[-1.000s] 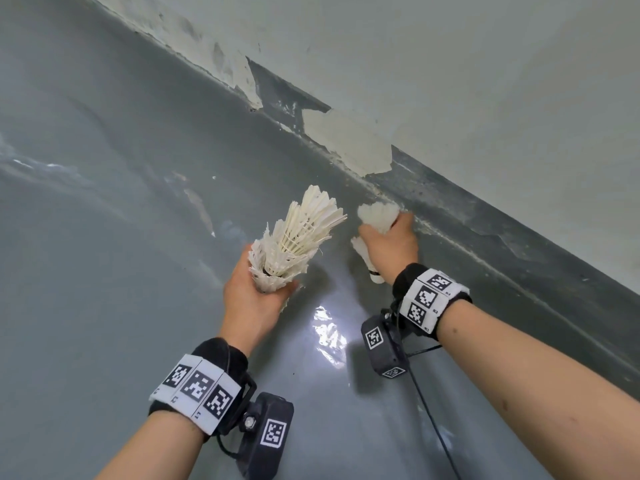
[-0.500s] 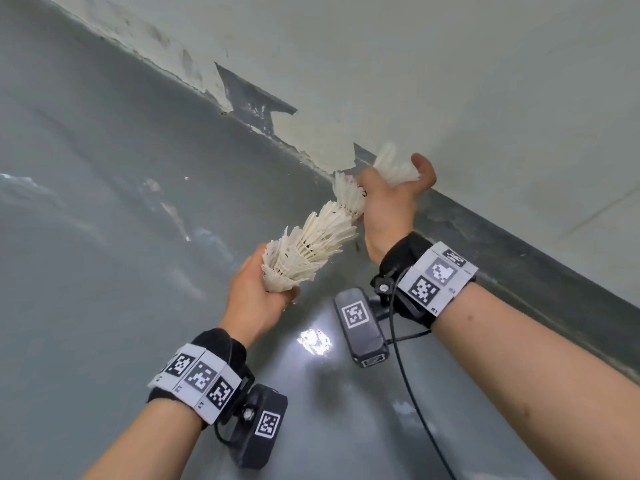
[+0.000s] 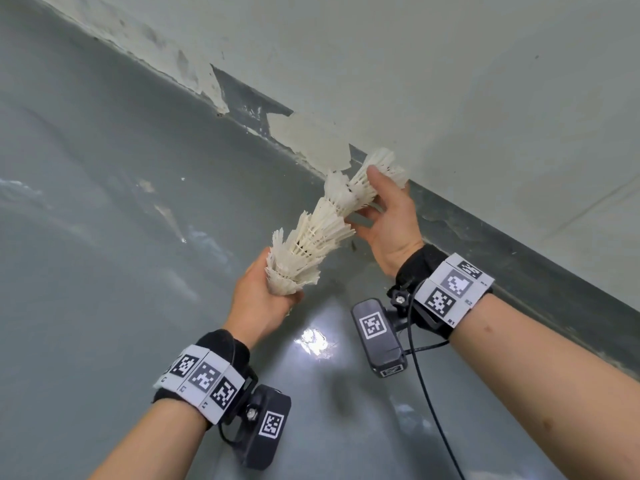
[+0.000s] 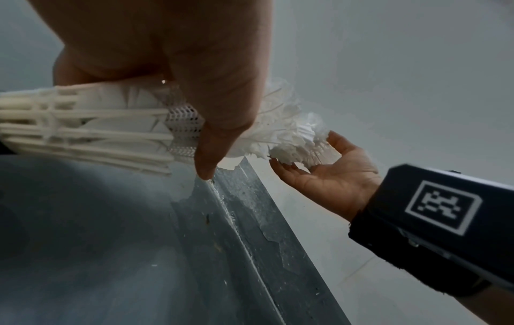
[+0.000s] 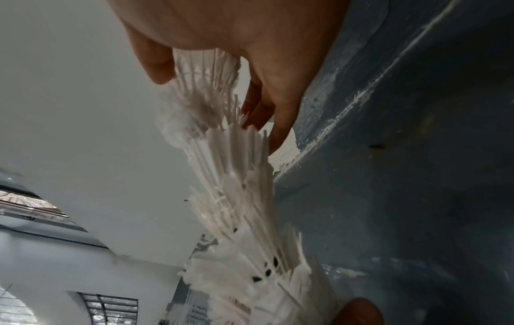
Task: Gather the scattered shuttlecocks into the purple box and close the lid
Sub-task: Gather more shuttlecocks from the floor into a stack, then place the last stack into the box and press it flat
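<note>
A long stack of nested white feather shuttlecocks (image 3: 311, 244) slants up to the right above the grey floor. My left hand (image 3: 263, 299) grips the stack's lower end, with its fingers curled round the feathers (image 4: 83, 127). My right hand (image 3: 391, 220) holds the top shuttlecock (image 3: 377, 171) at the stack's upper end, thumb over the feathers and fingers beneath. The left wrist view shows that shuttlecock (image 4: 300, 140) lying in the right palm (image 4: 328, 176). In the right wrist view the stack (image 5: 244, 198) runs down from the right hand (image 5: 250, 33). The purple box is out of view.
A glossy grey floor (image 3: 104, 271) meets a pale wall (image 3: 450, 81) along a dark skirting band (image 3: 519, 258) with peeling paint (image 3: 311, 140), close behind the hands. A barred window (image 5: 108, 307) shows in the right wrist view.
My right hand lifted a shuttlecock from the floor by the wall and brought it onto the upper end of the stack. The left hand kept hold of the stack and tilted it toward the right hand.
</note>
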`<action>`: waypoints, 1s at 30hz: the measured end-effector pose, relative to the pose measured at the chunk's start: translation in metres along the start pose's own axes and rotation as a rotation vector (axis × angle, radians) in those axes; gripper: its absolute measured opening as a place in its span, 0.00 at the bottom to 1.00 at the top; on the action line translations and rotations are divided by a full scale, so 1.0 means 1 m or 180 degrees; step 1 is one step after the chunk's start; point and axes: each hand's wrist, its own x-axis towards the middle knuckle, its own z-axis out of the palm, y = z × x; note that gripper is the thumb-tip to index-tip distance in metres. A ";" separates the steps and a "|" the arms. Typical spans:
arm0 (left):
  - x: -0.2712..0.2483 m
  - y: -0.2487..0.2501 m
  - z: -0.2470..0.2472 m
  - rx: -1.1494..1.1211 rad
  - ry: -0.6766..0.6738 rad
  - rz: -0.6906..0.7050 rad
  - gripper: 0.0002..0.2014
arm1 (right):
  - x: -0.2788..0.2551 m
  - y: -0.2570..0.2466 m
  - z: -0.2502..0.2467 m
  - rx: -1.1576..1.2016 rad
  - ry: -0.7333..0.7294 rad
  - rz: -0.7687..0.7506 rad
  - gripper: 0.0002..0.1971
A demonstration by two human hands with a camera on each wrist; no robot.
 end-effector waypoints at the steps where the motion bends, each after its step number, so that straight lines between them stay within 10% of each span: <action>1: 0.001 0.001 0.001 0.0003 -0.0037 0.0004 0.28 | -0.001 -0.001 -0.002 -0.0022 0.0036 -0.0018 0.23; 6: 0.009 0.008 0.012 -0.0050 -0.0159 0.0085 0.29 | -0.008 -0.020 -0.019 -0.0288 0.0392 -0.0273 0.02; 30: -0.069 0.154 0.253 -0.0212 -0.2112 0.0706 0.33 | -0.223 -0.147 -0.256 -0.1072 0.2283 -0.0520 0.15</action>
